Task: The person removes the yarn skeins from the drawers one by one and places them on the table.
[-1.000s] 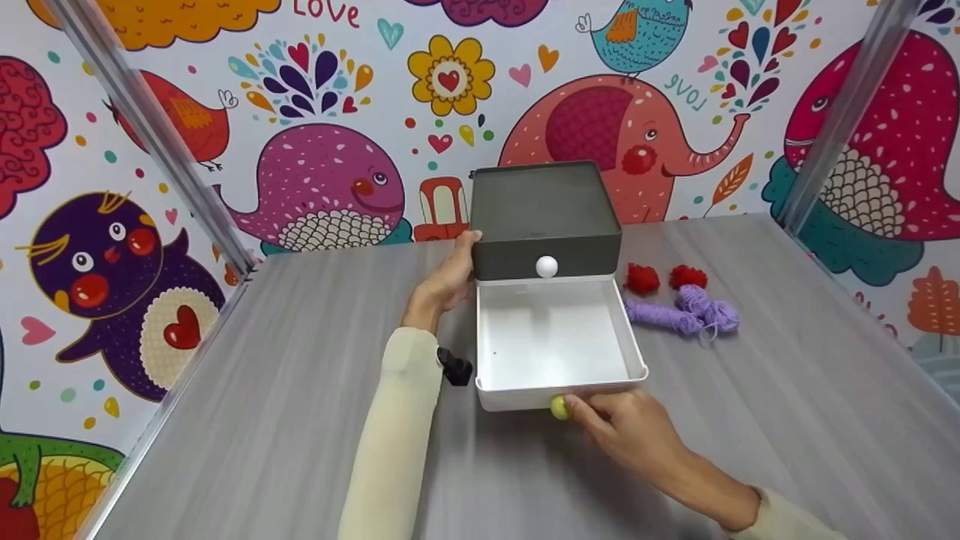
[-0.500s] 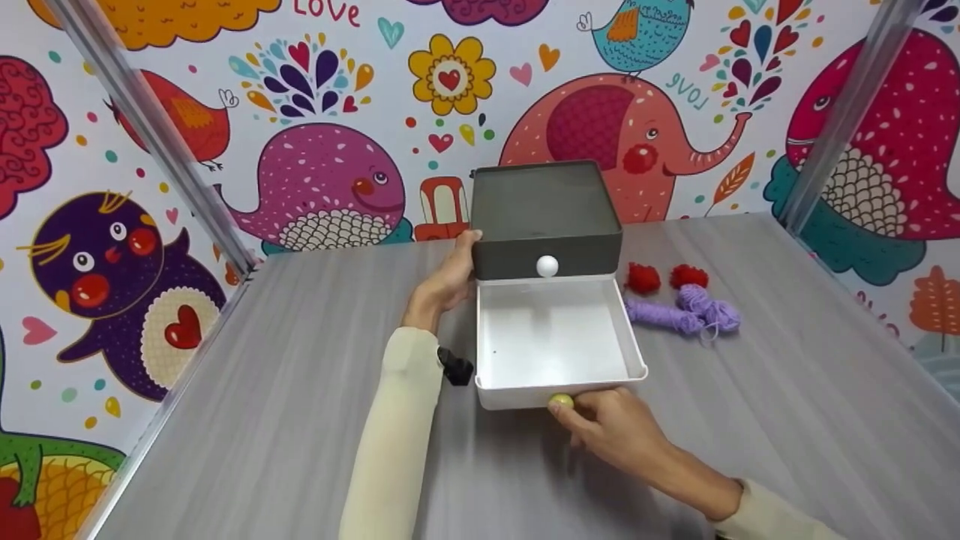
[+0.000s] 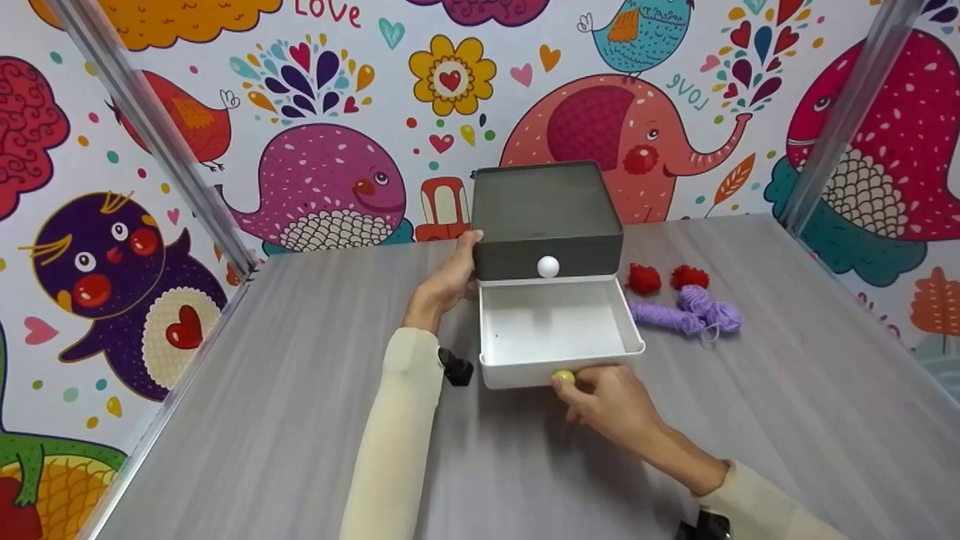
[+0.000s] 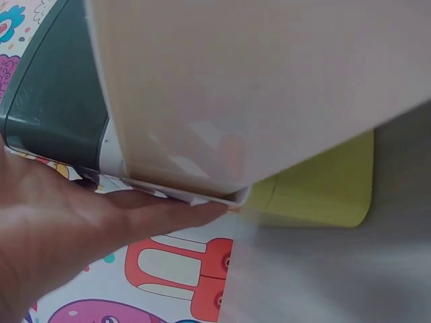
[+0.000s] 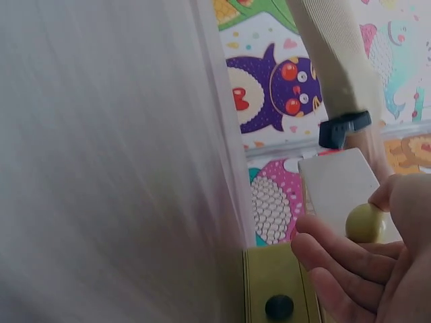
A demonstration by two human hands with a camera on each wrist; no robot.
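A small drawer unit (image 3: 546, 199) with a dark grey upper drawer and white knob (image 3: 548, 266) stands at the back of the table. Below it, a white drawer (image 3: 517, 373) is pulled out, its inside bare. My right hand (image 3: 615, 405) pinches this drawer's yellow-green knob (image 3: 564, 377) by thumb and forefinger; the other fingers show loosely bent in the right wrist view. My left hand (image 3: 450, 277) lies along the unit's left side, thumb at the front corner, with extended fingers pressing the side. Lowest is a yellow drawer (image 4: 323, 188) with a dark knob (image 5: 279, 307).
Right of the unit lie two red yarn bundles (image 3: 643, 278) and purple yarn skeins (image 3: 667, 316). A cartoon-printed wall (image 3: 337, 90) closes off the back, right behind the unit. Metal posts (image 3: 180, 180) rise at the table's back corners.
The white drawer has slid a little way inward, away from me, with my right hand following on its knob. My left hand and the yarn have stayed put.
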